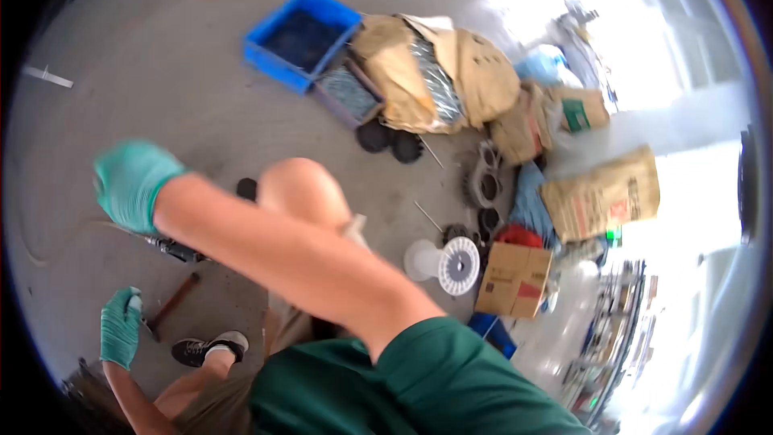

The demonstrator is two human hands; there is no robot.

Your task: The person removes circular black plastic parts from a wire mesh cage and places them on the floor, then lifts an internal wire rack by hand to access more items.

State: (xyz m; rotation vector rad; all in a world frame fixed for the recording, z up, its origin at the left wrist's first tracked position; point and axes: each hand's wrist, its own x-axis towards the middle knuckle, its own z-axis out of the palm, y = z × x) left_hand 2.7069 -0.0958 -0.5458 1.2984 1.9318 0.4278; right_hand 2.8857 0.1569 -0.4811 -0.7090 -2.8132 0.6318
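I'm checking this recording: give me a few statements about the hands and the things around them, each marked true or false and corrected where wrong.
1. The right hand and left hand are both gloved in green. True.
2. A dark tool shows above the right hand. False: it shows below it, slightly to the right.
3. A brown-handled tool is near the left hand. True.
4. The blue bin is right of the cardboard box. False: it is to the left, higher in the picture.
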